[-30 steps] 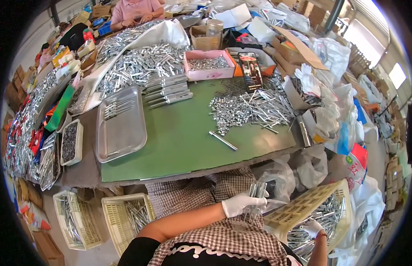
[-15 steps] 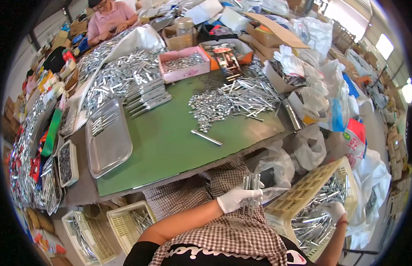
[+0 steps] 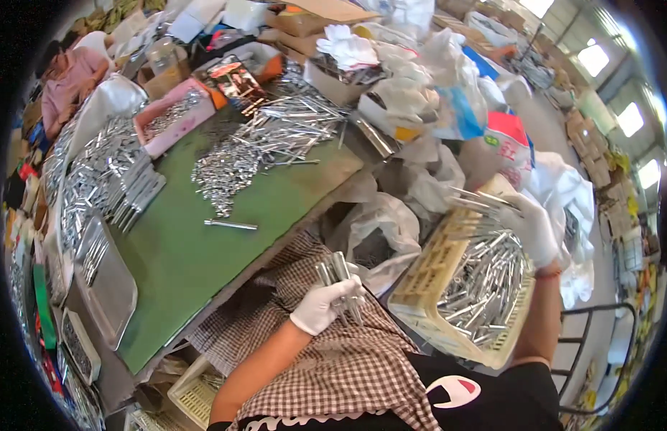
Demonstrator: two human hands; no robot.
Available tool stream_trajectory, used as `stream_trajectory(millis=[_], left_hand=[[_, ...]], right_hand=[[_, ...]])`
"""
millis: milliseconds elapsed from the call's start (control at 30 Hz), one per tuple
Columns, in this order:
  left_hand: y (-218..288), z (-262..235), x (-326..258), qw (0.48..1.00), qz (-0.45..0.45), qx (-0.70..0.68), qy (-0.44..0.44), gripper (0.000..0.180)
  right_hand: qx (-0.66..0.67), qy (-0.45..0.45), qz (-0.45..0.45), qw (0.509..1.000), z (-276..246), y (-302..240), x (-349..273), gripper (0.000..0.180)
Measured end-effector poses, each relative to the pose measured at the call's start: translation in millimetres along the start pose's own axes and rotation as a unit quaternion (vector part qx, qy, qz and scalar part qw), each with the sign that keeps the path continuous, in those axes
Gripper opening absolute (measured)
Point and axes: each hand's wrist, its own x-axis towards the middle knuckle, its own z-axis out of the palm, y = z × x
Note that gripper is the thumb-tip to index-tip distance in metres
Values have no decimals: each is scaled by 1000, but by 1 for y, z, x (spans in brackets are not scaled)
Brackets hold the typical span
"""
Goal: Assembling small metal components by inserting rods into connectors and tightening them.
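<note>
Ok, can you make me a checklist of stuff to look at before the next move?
1. Left hand gripping its tubes: ok, they stick out of its white glove.
2. Right hand gripping rods: ok, it seems to hold a bunch.
3. Those rods clear of the crate: cannot tell from this angle.
4. Number of rods in that bunch: cannot tell, too blurred.
5. Loose tube in with the pile: not ok, it lies apart on the table.

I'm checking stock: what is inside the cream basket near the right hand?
The cream basket holds a jumbled heap of silvery rod-shaped metal pieces. That heap covers the bottom, so whether anything else lies beneath cannot be seen.
</note>
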Motion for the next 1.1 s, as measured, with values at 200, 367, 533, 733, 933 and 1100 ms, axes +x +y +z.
stream_trajectory(millis=[200, 367, 533, 733, 933, 1100], left_hand=[[-3, 4, 1, 999, 35, -26, 2, 35], [-5, 8, -2, 985, 133, -83, -72, 60], [-1, 2, 3, 974, 183, -122, -50, 58], [-5, -13, 5, 965, 161, -206, -7, 48], [-7, -28, 4, 976, 125, -175, -16, 43], [-15, -30, 3, 989, 90, -109, -43, 54]], right_hand=[[305, 9, 164, 938, 112, -81, 0, 27], [335, 32, 33, 941, 196, -122, -42, 26], [362, 29, 59, 930, 222, -142, -74, 29], [361, -104, 90, 922, 215, -133, -84, 26], [331, -52, -1, 942, 177, -120, -51, 19], [362, -174, -3, 916, 136, -135, -7, 15]])
